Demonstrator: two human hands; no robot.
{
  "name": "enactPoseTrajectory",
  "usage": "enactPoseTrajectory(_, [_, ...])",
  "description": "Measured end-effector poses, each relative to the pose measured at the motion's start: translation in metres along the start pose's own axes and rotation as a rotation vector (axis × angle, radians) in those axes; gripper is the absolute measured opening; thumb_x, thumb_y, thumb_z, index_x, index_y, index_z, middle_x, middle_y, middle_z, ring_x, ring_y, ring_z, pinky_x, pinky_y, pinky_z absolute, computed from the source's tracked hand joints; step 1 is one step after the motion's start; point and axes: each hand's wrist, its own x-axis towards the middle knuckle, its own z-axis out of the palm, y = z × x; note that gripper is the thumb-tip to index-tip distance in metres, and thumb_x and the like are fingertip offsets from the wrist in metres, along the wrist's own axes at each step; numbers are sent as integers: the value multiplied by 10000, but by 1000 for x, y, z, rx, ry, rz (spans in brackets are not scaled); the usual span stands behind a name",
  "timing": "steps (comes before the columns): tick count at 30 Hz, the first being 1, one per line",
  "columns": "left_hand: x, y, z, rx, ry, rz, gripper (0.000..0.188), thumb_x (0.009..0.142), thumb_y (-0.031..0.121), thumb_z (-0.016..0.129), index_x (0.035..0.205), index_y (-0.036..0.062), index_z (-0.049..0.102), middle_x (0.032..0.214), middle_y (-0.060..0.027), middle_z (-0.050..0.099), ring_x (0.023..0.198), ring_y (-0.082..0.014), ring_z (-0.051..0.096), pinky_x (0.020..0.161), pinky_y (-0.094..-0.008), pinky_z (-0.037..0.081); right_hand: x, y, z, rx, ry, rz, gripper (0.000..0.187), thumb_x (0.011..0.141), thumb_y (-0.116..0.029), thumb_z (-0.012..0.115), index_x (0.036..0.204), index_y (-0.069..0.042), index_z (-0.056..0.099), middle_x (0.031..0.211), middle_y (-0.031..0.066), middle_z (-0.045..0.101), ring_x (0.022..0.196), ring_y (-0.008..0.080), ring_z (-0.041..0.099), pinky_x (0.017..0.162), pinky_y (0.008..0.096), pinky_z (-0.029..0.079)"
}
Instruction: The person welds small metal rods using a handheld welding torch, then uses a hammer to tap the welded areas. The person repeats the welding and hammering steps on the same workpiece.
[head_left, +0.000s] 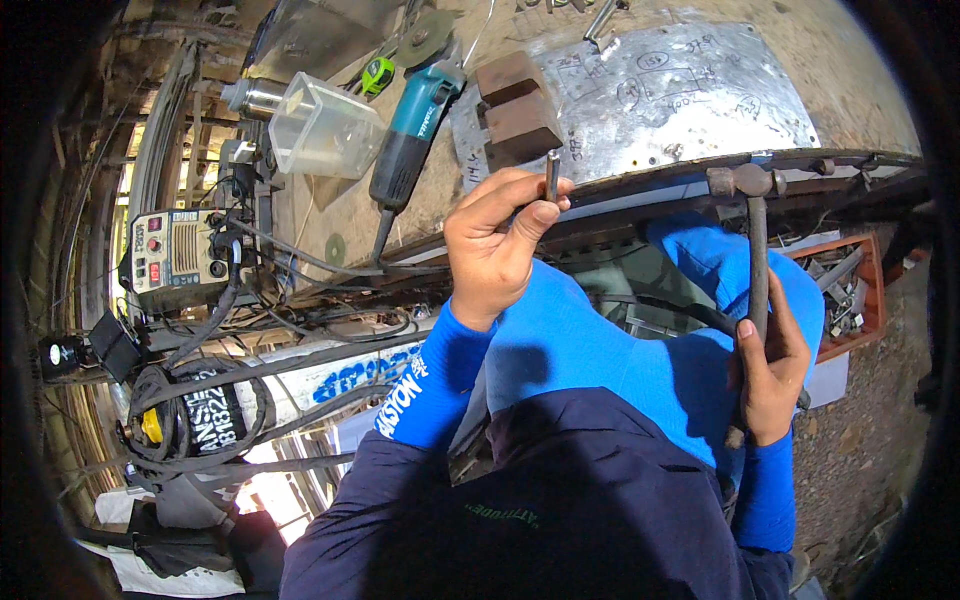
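My left hand [498,240] is raised at the bench edge, pinching a short, slim metal rod [552,170] upright between thumb and fingers. My right hand [774,385] is wrapped around the handle of a hammer [757,250], whose head points up toward the bench edge. Just beyond my left hand, two brown metal blocks [522,122] rest on a silvery metal sheet [700,90] with handwritten marks. The rod and the hammer are well apart.
Left on the bench lie a teal and black angle grinder [412,135], a clear plastic tub [300,140], a green tape measure [377,76] and a small disc [335,248]. A welding machine [178,285] with cables stands further left. An orange crate [872,300] holds metal scraps at right.
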Motion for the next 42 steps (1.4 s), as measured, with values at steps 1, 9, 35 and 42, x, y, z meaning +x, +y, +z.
enactPoseTrajectory(1, [0, 1, 1, 4, -1, -8, 224, 1018, 153, 776, 1135, -38, 792, 1046, -127, 760, 904, -192, 733, 842, -320, 584, 0, 0, -1, 3, -2, 6, 623, 1040, -137, 727, 1612, -17, 513, 812, -37, 599, 568, 43, 504, 490, 231, 364])
enactPoseTrajectory(9, [6, -18, 20, 169, -37, 125, 147, 1019, 79, 754, 1107, -37, 778, 1067, -115, 784, 943, -178, 734, 859, -313, 574, -2, 2, -10, 17, 53, -75, 583, 1056, -149, 710, 1594, -7, 536, 873, -6, 631, 583, 48, 527, 486, 230, 409])
enactPoseTrajectory(35, [-118, -93, 74, -174, 230, -236, 294, 1138, 241, 589, 1040, -21, 679, 969, -120, 683, 903, -228, 650, 844, -341, 509, -27, 28, 18, -152, -200, -60, 449, 1031, -149, 742, 1429, 20, 622, 1016, 2, 654, 817, 68, 561, 720, 239, 455])
enactPoseTrajectory(42, [-120, -46, 61, -306, 208, -70, 307, 1135, 290, 615, 1035, 5, 672, 1016, -42, 617, 853, -107, 525, 768, -258, 424, 4, 107, 44, -339, -514, 247, 280, 1054, -203, 692, 1192, 39, 715, 887, 80, 695, 748, 170, 619, 697, 340, 500])
